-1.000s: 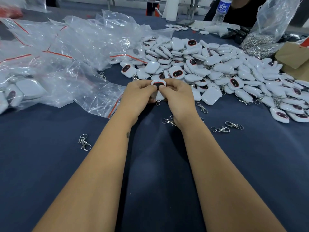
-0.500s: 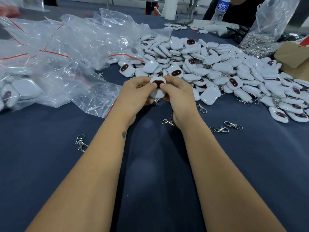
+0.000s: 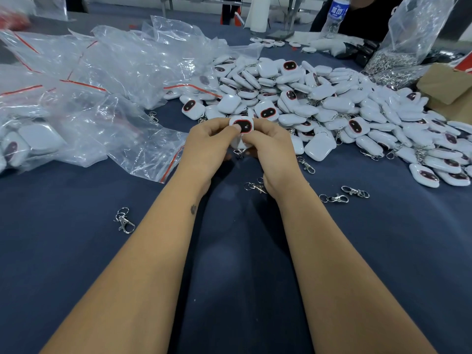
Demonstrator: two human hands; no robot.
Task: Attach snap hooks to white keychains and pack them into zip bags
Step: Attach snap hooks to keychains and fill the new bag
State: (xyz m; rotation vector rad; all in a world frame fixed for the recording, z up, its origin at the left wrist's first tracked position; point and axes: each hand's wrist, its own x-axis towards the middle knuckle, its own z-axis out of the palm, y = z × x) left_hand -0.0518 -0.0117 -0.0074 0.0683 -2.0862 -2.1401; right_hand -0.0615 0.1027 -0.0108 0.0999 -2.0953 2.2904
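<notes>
Both the left hand [image 3: 209, 141] and right hand [image 3: 268, 146] pinch one white keychain [image 3: 242, 126] at centre, near the pile. Judged light, rigid, smooth; grip its edges, leaving the lower ring free.

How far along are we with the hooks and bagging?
Done: some keychains sit in zip bags at left. In hand: both the left hand and right hand hold one keychain. Left: a big pile and loose snap hooks.
</notes>
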